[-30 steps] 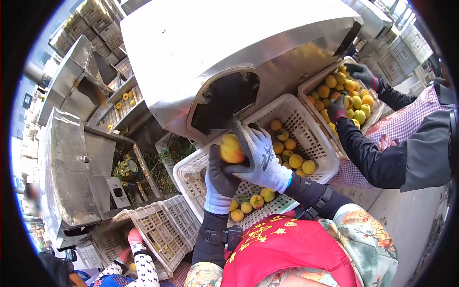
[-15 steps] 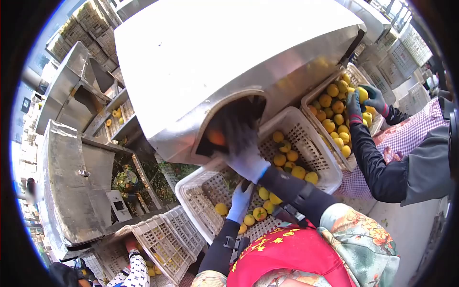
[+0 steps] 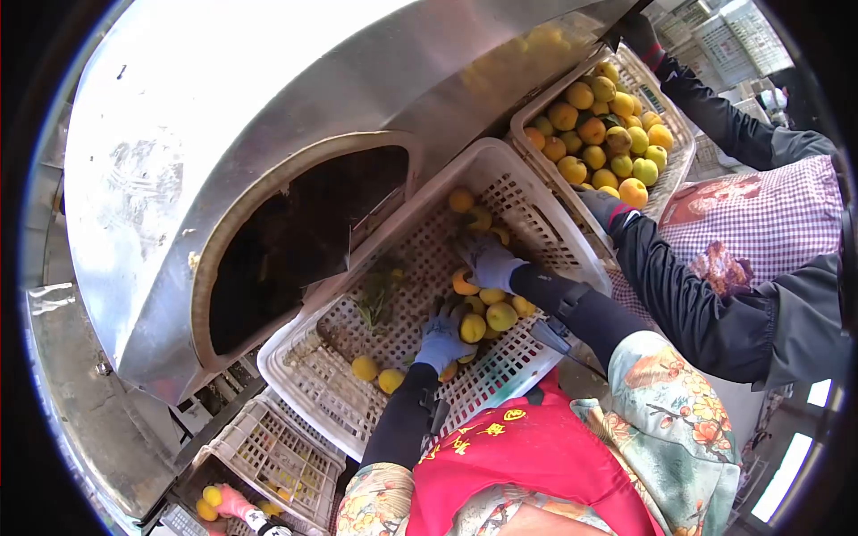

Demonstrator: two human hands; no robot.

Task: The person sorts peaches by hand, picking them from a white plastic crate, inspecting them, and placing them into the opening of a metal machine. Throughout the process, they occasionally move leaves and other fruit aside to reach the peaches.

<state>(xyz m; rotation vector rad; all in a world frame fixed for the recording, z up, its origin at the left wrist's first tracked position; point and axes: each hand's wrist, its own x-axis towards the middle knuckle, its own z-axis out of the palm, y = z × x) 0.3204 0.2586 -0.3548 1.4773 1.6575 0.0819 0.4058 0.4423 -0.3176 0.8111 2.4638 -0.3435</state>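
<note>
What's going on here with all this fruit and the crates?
A person in gloves has both hands down in a white plastic crate of yellow fruit, beside a steel machine with a dark opening. The left hand and right hand rest among the fruit. Alongside, a co-worker's hand reaches by a fuller crate.

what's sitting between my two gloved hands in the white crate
In the head view, a few yellow peaches lie between the left hand and right hand on the crate floor.
</note>
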